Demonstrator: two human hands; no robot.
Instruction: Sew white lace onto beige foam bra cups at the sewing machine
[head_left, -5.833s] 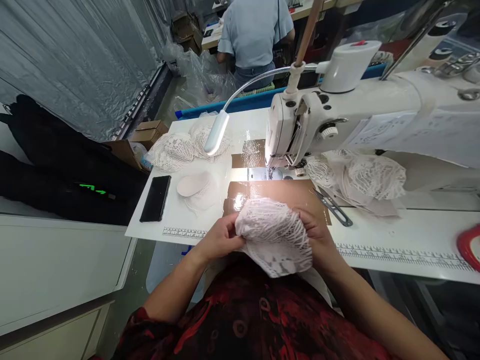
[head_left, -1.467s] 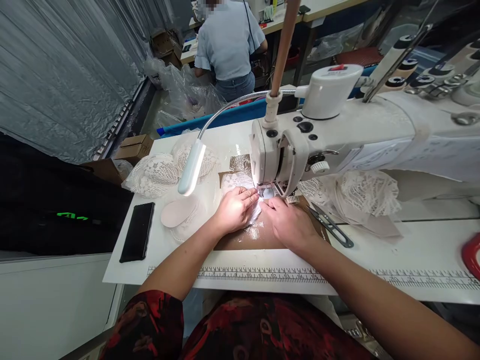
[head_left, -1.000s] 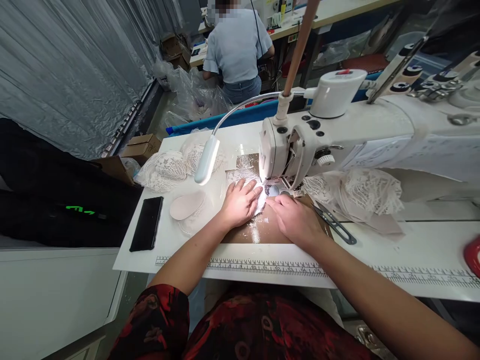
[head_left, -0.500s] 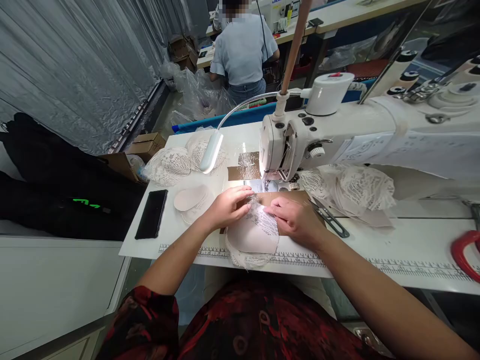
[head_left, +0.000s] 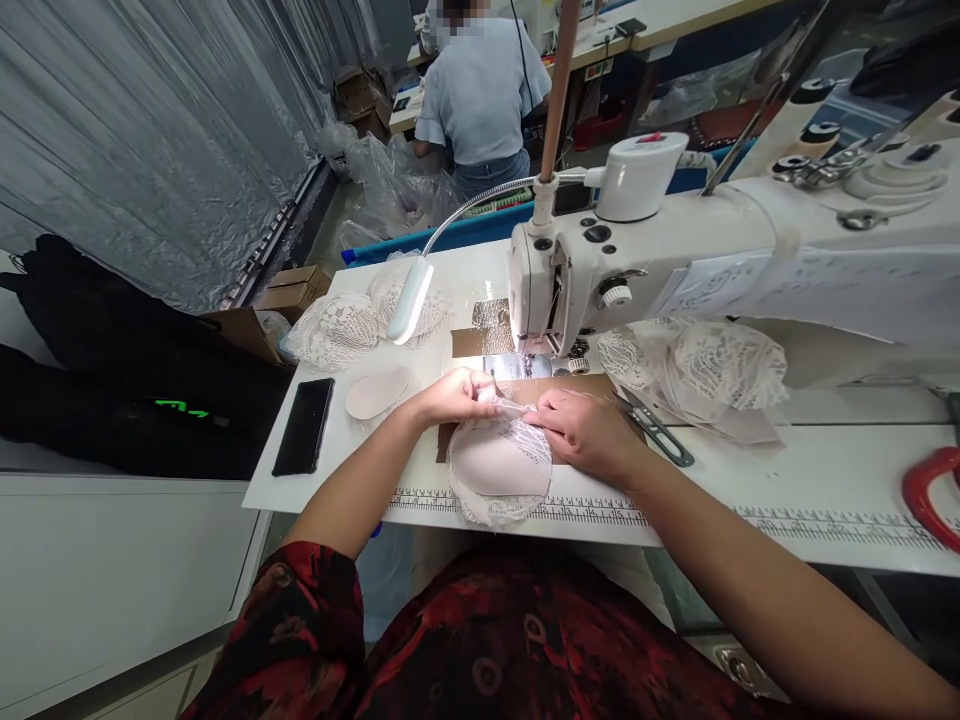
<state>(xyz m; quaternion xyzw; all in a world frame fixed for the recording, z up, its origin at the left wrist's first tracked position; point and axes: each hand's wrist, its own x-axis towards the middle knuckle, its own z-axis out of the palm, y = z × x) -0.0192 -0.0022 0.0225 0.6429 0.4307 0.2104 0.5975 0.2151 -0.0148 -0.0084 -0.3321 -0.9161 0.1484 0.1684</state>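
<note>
A lace-covered bra cup (head_left: 501, 465) lies on the table's front part, its smooth pale pad facing up and lace round its rim. My left hand (head_left: 459, 397) pinches the lace at the cup's upper edge. Close by on the right, my right hand (head_left: 577, 425) grips the same edge between thumb and finger. A little lace is raised between the two hands. Just beyond them stands the sewing machine (head_left: 536, 290), its needle area lit. Brown card (head_left: 592, 385) lies under the hands. Beside my right hand are thread snips (head_left: 660, 432).
A black phone (head_left: 303, 427) and a pale pad (head_left: 379, 392) lie at left, with lace cups (head_left: 337, 330) behind. More lace pieces (head_left: 720, 370) are piled under the machine arm. A lamp (head_left: 411, 300) overhangs the table. Red-handled scissors (head_left: 930, 495) sit far right. A person (head_left: 480, 95) sits beyond.
Both hands have drawn the cup's upper lace edge up into a pinch, where it lay flatter before. The cup's lower edge has shifted slightly. The view has moved a little.
</note>
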